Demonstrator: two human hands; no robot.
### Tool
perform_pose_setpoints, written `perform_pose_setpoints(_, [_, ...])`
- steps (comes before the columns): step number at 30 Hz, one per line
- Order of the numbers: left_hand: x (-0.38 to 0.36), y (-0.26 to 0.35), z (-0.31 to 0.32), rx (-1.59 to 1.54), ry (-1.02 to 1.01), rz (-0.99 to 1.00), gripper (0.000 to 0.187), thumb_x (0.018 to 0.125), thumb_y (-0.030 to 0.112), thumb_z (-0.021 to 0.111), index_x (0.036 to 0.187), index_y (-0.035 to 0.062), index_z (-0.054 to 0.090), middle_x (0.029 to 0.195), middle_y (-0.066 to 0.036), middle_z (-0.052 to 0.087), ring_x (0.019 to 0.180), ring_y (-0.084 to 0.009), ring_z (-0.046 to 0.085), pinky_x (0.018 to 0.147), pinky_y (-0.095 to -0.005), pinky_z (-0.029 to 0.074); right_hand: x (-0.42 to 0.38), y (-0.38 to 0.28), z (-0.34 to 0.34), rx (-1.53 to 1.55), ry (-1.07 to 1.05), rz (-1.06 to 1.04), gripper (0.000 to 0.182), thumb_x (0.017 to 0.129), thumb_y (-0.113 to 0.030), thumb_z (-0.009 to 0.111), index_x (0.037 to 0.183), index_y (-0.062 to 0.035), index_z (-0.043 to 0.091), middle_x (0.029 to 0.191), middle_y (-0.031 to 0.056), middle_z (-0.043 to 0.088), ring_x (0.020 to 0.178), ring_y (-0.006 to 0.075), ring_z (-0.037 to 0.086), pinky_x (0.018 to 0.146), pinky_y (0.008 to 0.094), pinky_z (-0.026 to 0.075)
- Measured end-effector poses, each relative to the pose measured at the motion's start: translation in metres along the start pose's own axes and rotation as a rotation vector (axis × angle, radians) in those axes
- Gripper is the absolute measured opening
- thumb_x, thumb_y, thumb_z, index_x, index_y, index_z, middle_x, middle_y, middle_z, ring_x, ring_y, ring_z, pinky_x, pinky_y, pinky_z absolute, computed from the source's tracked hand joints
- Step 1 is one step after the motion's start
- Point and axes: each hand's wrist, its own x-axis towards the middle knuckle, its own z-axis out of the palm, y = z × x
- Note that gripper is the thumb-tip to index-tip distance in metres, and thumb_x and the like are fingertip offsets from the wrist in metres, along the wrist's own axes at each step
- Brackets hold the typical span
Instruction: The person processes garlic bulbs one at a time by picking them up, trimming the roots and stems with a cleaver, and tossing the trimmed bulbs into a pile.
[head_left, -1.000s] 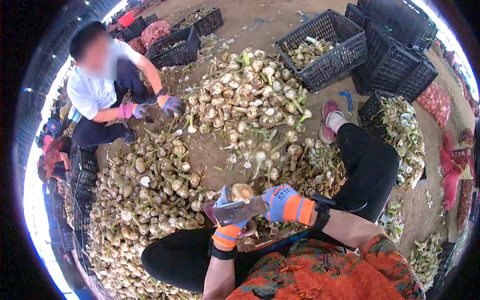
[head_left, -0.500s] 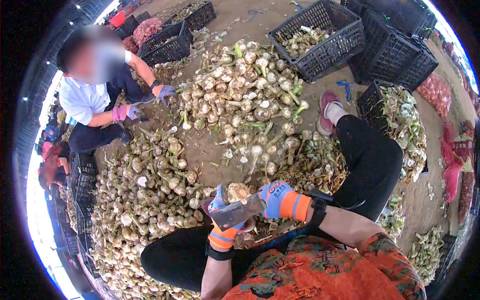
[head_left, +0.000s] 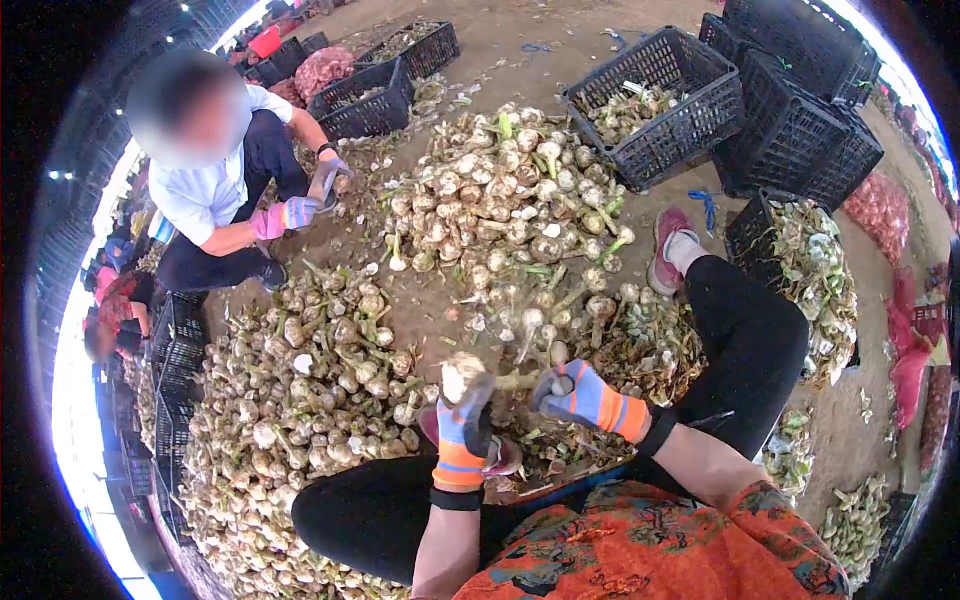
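Observation:
My left hand [head_left: 464, 425], in a blue and orange glove with a dark palm, is closed around a garlic bulb [head_left: 461, 377], whose pale face is turned up. From the bulb a stalk [head_left: 516, 382] runs toward my right hand [head_left: 585, 396], a closed fist in a matching glove. The knife seen in that fist a moment earlier hardly shows now; its blade is turned away or hidden by the fingers. Below and around my hands lie loose stalks and dry leaves [head_left: 655, 345]. A large garlic heap [head_left: 300, 400] spreads to the left.
Another garlic heap [head_left: 500, 200] lies ahead. Across from me squats a co-worker [head_left: 200, 190] with gloved hands together. Black crates [head_left: 665, 130] stand at the back right, and a crate of trimmings [head_left: 810, 270] is beside my leg. Pink net sacks [head_left: 880, 215] lie farther right.
The broad knife blade has left the front of my left hand. My hands have drawn apart, with the bulb's stalk now showing between them. The co-worker's hands have come together.

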Motion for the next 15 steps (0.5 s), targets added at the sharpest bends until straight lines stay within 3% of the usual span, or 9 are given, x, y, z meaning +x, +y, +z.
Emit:
perform_pose_setpoints(2, [0.021, -0.019, -0.018, 0.019, -0.244, 0.144, 0.034, 0.082, 0.006, 0.051, 0.115, -0.0014, 0.046, 0.101, -0.012, 0.058, 0.084, -0.0193, 0.059, 0.074, -0.0319, 0.05, 0.001, -0.029, 0.018, -0.752, -0.092, -0.138, 0.028, 0.069, -0.03, 0.061, 0.082, -0.0054, 0.059, 0.07, 0.0134, 0.06, 0.069, 0.0253, 0.06, 0.063, 0.0313, 0.048])
perform_pose_setpoints(3, [0.017, -0.024, -0.024, 0.662, -0.179, 0.334, 0.037, 0.087, 0.023, 0.046, 0.116, 0.0009, 0.045, 0.104, -0.013, 0.056, 0.089, -0.0228, 0.057, 0.08, -0.0373, 0.048, -0.003, -0.057, 0.026, -1.051, -0.147, -0.05, 0.029, 0.067, -0.031, 0.061, 0.084, -0.0077, 0.061, 0.078, 0.0138, 0.062, 0.072, 0.0282, 0.06, 0.066, 0.0339, 0.049])
perform_pose_setpoints(4, [0.032, -0.073, -0.062, 0.581, -0.179, 0.364, 0.044, 0.088, 0.038, 0.039, 0.114, 0.0027, 0.047, 0.106, -0.014, 0.056, 0.096, -0.0261, 0.055, 0.087, -0.0422, 0.043, 0.0, -0.066, 0.029, -1.052, -0.148, -0.044, 0.029, 0.067, -0.031, 0.061, 0.084, -0.0077, 0.061, 0.078, 0.0138, 0.062, 0.072, 0.0282, 0.06, 0.066, 0.0339, 0.049])
perform_pose_setpoints(6, [0.019, -0.018, -0.017, -0.823, -0.395, -0.377, 0.046, 0.088, 0.042, 0.038, 0.112, 0.0041, 0.048, 0.108, -0.013, 0.056, 0.1, -0.0279, 0.053, 0.092, -0.0443, 0.039, 0.002, -0.075, 0.033, -1.457, -0.29, 0.093, 0.034, 0.064, -0.031, 0.061, 0.085, -0.0051, 0.061, 0.081, 0.0142, 0.062, 0.074, 0.0302, 0.059, 0.066, 0.0365, 0.048])
perform_pose_setpoints(7, [0.014, -0.017, -0.015, -0.823, -0.392, -0.384, 0.046, 0.088, 0.042, 0.038, 0.112, 0.0041, 0.048, 0.108, -0.013, 0.056, 0.1, -0.0279, 0.053, 0.092, -0.0443, 0.039, 0.002, -0.081, 0.033, -1.496, -0.353, 0.142, 0.04, 0.065, -0.035, 0.058, 0.091, -0.0051, 0.061, 0.087, 0.015, 0.061, 0.082, 0.0308, 0.06, 0.071, 0.0397, 0.047])
perform_pose_setpoints(9, [0.01, -0.018, -0.014, -0.74, -0.287, -0.435, 0.045, 0.089, 0.041, 0.037, 0.112, 0.0044, 0.049, 0.109, -0.015, 0.056, 0.099, -0.0289, 0.054, 0.092, -0.0444, 0.039, 0.002, -0.076, 0.031, -1.49, -0.364, 0.14, 0.041, 0.064, -0.035, 0.058, 0.092, -0.0048, 0.06, 0.087, 0.0154, 0.061, 0.082, 0.0309, 0.06, 0.071, 0.0393, 0.047])
perform_pose_setpoints(13, [0.011, -0.03, -0.028, -0.727, -0.355, -0.552, 0.046, 0.089, 0.042, 0.036, 0.112, 0.0048, 0.049, 0.109, -0.016, 0.055, 0.098, -0.03, 0.054, 0.092, -0.045, 0.039, 0.004, -0.063, 0.024, -1.471, -0.376, 0.152, 0.043, 0.064, -0.035, 0.059, 0.094, -0.0044, 0.061, 0.088, 0.0162, 0.061, 0.083, 0.0312, 0.059, 0.072, 0.0393, 0.047])
perform_pose_setpoints(15, [0.006, -0.03, -0.027, 0.103, -0.283, -0.112, 0.039, 0.089, 0.035, 0.04, 0.11, 0.0039, 0.049, 0.105, -0.016, 0.057, 0.095, -0.0281, 0.056, 0.087, -0.0424, 0.043, 0.004, -0.066, 0.026, -1.467, -0.373, 0.169, 0.043, 0.063, -0.035, 0.059, 0.094, -0.0046, 0.061, 0.089, 0.0162, 0.061, 0.083, 0.0312, 0.059, 0.073, 0.0394, 0.047])
